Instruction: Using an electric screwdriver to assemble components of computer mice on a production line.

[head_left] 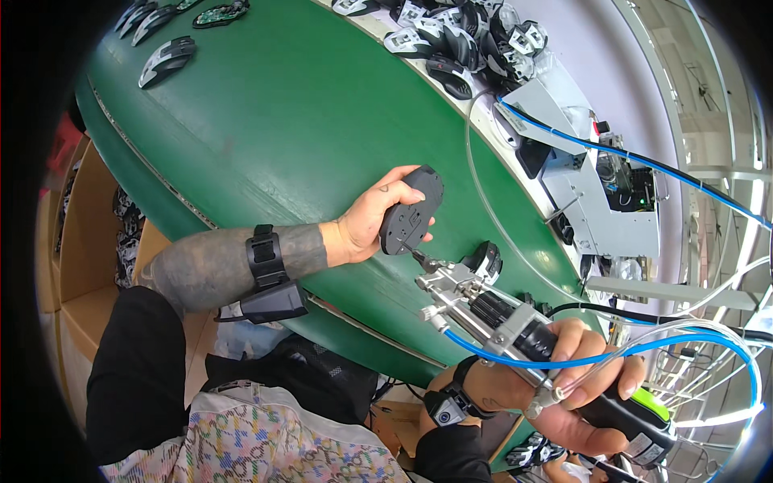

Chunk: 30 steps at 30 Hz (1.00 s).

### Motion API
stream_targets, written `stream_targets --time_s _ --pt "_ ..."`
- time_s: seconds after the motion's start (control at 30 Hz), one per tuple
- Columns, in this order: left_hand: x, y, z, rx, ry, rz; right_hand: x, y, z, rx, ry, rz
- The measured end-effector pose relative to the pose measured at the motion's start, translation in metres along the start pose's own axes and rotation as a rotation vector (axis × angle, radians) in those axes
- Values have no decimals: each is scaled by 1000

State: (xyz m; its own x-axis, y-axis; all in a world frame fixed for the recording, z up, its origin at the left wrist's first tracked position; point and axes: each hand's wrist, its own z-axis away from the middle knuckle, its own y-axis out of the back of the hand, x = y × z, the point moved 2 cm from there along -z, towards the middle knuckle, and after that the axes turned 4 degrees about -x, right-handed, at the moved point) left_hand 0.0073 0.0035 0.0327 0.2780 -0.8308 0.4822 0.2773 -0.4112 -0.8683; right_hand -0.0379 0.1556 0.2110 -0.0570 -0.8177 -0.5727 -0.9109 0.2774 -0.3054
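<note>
My left hand (364, 216) grips a black computer mouse (414, 211) above the green surface, its flat underside turned toward me. Thumb and fingers close around its sides. Wrapped around a black and metal power screwdriver (515, 324) is my right hand (586, 388). The screwdriver has a green-trimmed rear end, a blue air hose and clear tubing. Its tip meets the lower end of the mouse's underside; whether it sits in a screw hole is too small to tell. Another dark mouse (485, 261) lies just behind the screwdriver's front end.
A curved green conveyor belt (266, 129) spans the middle. Mouse shells (463, 40) pile up at the back, and another shell (167, 61) lies far left. A grey machine (616, 201) stands at right, with a blue hose (628, 151) crossing over. Cardboard boxes (97, 233) stand at left.
</note>
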Motion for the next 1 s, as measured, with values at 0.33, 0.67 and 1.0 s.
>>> stream_targets --time_s 0.33,0.67,1.0 --pt "-4 3 4 -4 29 -12 10 5 3 -59 -9 110" --pt "10 -8 3 -81 -136 -689 5 6 -9 -153 -73 136" --pt "80 -91 69 -638 -873 -1021 3 16 -12 104 -246 138"
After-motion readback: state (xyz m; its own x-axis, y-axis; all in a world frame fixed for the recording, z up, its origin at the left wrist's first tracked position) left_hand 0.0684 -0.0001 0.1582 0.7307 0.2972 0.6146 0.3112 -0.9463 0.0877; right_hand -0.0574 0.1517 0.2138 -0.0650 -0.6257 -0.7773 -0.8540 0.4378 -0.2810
